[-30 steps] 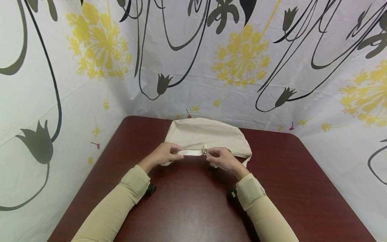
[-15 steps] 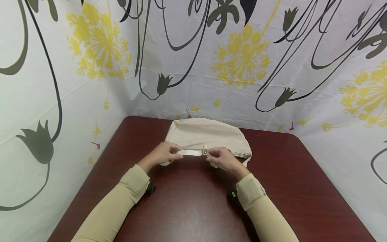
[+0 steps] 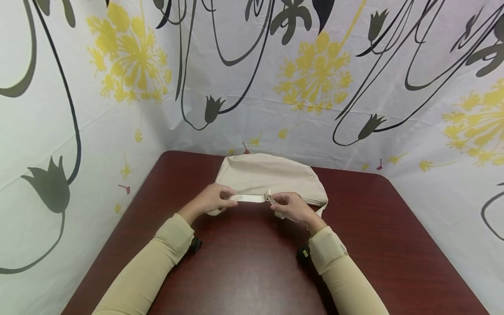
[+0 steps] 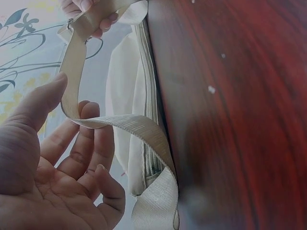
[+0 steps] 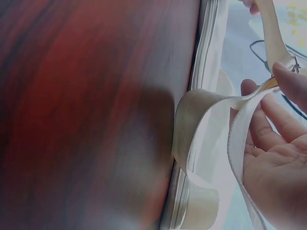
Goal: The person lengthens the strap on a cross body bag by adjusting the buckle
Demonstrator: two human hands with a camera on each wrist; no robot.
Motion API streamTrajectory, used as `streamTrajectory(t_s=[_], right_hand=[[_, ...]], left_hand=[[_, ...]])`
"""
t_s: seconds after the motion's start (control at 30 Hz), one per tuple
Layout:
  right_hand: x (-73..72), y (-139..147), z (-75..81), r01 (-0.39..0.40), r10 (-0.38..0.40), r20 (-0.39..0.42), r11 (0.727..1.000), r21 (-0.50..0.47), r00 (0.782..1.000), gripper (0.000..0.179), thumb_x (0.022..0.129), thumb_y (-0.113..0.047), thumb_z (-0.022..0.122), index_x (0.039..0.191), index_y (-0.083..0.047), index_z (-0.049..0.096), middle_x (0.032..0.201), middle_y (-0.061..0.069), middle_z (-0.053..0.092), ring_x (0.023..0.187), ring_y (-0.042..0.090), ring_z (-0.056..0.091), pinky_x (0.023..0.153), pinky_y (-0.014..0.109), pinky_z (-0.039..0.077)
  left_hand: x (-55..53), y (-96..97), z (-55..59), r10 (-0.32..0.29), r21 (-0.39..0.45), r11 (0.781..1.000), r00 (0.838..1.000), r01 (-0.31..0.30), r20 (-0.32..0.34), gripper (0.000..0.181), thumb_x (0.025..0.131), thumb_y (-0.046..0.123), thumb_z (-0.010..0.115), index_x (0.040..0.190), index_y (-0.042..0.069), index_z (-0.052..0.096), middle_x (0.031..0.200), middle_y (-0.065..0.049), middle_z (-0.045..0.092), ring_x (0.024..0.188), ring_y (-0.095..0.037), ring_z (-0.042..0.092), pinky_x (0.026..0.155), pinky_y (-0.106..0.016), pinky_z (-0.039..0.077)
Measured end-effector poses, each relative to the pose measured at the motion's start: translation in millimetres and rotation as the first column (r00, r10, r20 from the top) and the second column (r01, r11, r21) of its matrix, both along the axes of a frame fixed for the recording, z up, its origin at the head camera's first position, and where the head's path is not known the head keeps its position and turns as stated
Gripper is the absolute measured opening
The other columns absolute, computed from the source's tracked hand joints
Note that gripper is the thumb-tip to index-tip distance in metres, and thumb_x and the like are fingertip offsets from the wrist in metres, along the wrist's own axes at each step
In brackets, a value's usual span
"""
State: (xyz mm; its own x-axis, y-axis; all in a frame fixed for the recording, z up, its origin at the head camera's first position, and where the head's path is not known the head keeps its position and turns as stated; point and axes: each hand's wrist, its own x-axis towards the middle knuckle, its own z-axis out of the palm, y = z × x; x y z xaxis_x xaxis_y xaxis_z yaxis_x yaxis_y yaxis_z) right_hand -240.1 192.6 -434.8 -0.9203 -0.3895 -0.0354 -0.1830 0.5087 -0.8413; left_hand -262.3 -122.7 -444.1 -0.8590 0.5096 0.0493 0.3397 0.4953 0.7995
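A cream fabric bag lies at the far side of the table, its zipper along the near edge. Between both hands its flat strap is stretched level in front of the bag. My left hand pinches the strap with thumb and fingertips; beyond them it bends down toward the bag's end in the left wrist view. On the other side, my right hand pinches it right beside a small metal buckle. Doubled webbing runs out below the right fingers, looping down beside the bag.
The dark red-brown table has rounded far corners. White sheeting with yellow and grey flower prints hangs behind the table and on both sides. Dark wrist devices show under both cuffs.
The hands have drawn very slightly apart, with the buckle shifting a little to the right alongside the right hand. The bag has stayed in place.
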Motion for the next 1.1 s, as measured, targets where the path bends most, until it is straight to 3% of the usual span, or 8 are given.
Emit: streamTrajectory(t_s=[0.07,0.23,0.37,0.73,0.97,1.1], right_hand=[[-0.1,0.3,0.0,-0.002,0.002,-0.008,1.000,0.009,1.000,0.030,0.095,-0.010,0.072,0.123,0.000,0.070,0.104,0.011,0.072,0.087,0.022,0.068,0.073,0.030,0.055],[-0.8,0.5,0.1,0.006,-0.006,0.001,1.000,0.007,1.000,0.030,0.095,-0.008,0.071,0.123,0.003,0.069,0.104,0.015,0.071,0.087,0.022,0.068,0.073,0.031,0.055],[-1.5,0.8,-1.4,0.023,-0.024,0.015,1.000,0.012,1.000,0.032,0.095,-0.009,0.072,0.125,0.000,0.069,0.106,0.011,0.072,0.089,0.020,0.067,0.074,0.030,0.055],[-1.4,2.7,-2.4,0.003,-0.002,0.033,1.000,-0.019,0.999,0.034,0.096,-0.009,0.071,0.127,0.005,0.066,0.109,0.016,0.071,0.090,0.023,0.068,0.076,0.035,0.057],[-0.8,3.3,-3.2,0.009,-0.006,0.053,0.998,-0.055,0.999,0.037,0.097,-0.006,0.069,0.130,0.009,0.063,0.116,0.028,0.067,0.099,0.039,0.068,0.079,0.043,0.058],[-0.6,4.7,-2.7,-0.002,0.002,0.008,1.000,-0.011,1.000,0.036,0.097,-0.008,0.069,0.129,0.007,0.065,0.118,0.026,0.068,0.100,0.028,0.067,0.080,0.031,0.055]], left_hand=[[-0.8,-0.2,-0.4,0.000,0.003,1.000,1.000,0.000,-0.001,0.041,0.092,0.030,0.078,0.126,0.008,0.071,0.081,0.002,0.069,0.065,-0.016,0.060,0.073,-0.033,0.050],[-2.2,0.4,-1.3,-0.008,0.013,1.000,1.000,0.008,0.006,0.037,0.093,0.027,0.077,0.124,0.008,0.072,0.081,-0.010,0.071,0.063,-0.021,0.061,0.068,-0.032,0.049],[-1.1,1.1,0.1,-0.005,0.019,1.000,1.000,0.005,0.012,0.034,0.093,0.023,0.077,0.123,0.008,0.073,0.082,-0.015,0.071,0.062,-0.020,0.060,0.067,-0.032,0.049],[0.5,-0.8,3.1,-0.012,0.020,1.000,1.000,0.012,0.011,0.035,0.093,0.025,0.077,0.122,0.007,0.073,0.072,-0.006,0.067,0.063,-0.025,0.061,0.068,-0.032,0.049],[-2.5,-2.3,0.2,-0.002,0.000,1.000,0.999,0.002,-0.035,0.033,0.092,0.023,0.078,0.120,0.006,0.074,0.072,-0.004,0.068,0.065,-0.021,0.062,0.073,-0.031,0.049],[-0.9,-3.0,1.0,0.009,-0.002,1.000,1.000,-0.009,-0.017,0.034,0.092,0.024,0.078,0.121,0.006,0.073,0.077,-0.004,0.070,0.066,-0.019,0.062,0.075,-0.033,0.050]])
